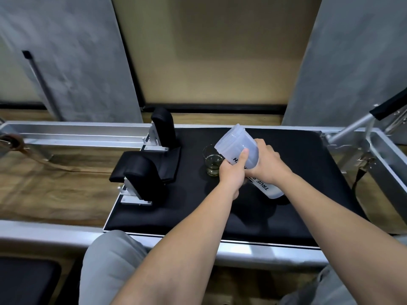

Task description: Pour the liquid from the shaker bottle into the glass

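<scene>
A translucent white shaker bottle with black lettering is tilted, held by both hands. Its wide end points up and to the left, beside and above the glass, and its other end hangs low near the black pad. My left hand grips the bottle's middle from the near side with the thumb pressed on its wall. From the right, my right hand wraps around it. The small clear glass stands on the pad just left of my left hand, with a little yellowish liquid in its bottom.
The black padded platform sits in an aluminium frame. Two black padded posts stand left of the glass. A metal bar and strap are at the right. My grey-trousered knees are at the near edge.
</scene>
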The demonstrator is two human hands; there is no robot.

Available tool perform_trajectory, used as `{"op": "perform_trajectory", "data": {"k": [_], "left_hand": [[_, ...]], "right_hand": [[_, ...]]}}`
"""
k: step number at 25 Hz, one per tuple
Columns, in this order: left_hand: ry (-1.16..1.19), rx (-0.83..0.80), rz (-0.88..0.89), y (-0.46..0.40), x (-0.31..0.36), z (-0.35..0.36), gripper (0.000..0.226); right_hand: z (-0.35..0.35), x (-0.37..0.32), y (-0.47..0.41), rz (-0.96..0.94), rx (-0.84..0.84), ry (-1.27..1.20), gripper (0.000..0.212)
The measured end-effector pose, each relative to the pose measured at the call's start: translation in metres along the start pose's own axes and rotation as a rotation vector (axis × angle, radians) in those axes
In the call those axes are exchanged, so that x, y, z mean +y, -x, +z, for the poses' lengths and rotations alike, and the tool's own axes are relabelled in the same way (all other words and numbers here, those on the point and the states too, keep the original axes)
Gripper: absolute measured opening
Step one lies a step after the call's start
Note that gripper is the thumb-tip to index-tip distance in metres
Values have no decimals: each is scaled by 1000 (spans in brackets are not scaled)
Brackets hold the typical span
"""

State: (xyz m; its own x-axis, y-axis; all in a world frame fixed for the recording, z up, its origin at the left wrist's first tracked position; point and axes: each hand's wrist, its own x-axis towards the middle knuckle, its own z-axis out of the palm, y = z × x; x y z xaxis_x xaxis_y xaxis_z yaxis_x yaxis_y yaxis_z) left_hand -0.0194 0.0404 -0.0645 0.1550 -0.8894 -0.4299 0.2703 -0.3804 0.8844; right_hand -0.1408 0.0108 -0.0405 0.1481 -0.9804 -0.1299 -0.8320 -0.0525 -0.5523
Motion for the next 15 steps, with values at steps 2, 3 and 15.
{"op": "perform_trajectory", "data": {"k": [2, 3, 15], "left_hand": [[6, 6, -16, -1, 0, -1, 48], [8, 9, -24, -2, 1, -2, 49], [-12, 16, -63, -11, 4, -6, 63]], "right_hand": [[0, -3, -2, 7, -18, 28, 90], [0, -5, -3, 7, -24, 43, 90], [-5, -19, -9, 40, -78, 154, 102]]}}
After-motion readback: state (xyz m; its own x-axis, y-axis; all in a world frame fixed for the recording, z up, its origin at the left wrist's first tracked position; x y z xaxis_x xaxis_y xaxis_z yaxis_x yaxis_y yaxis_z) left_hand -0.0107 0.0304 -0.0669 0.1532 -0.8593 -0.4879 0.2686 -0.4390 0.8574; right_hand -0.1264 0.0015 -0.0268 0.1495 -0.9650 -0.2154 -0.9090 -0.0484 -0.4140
